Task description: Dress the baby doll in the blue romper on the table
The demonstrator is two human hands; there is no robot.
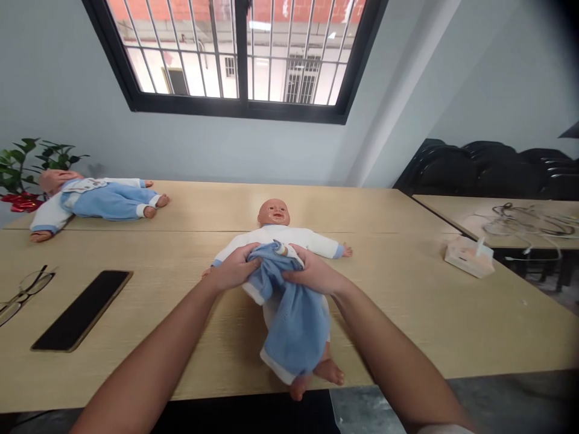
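Note:
A baby doll (274, 213) in a white top with blue cuffs lies face up on the table, its head away from me and its bare feet at the front edge. Over its belly and legs hangs a blue knitted garment (298, 325) with white trim. My left hand (235, 267) is closed on the garment's upper left edge. On the other side, my right hand (313, 271) grips its upper right edge, the thumb pressed on the bunched cloth. The doll's waist is hidden beneath the cloth.
A second doll (108, 199) in blue and white lies at the back left by a plant (20, 163). At the left are a phone (84, 310) and glasses (26, 293). A tissue box (469, 256) stands at the right, with cables (529, 220) on another table beyond.

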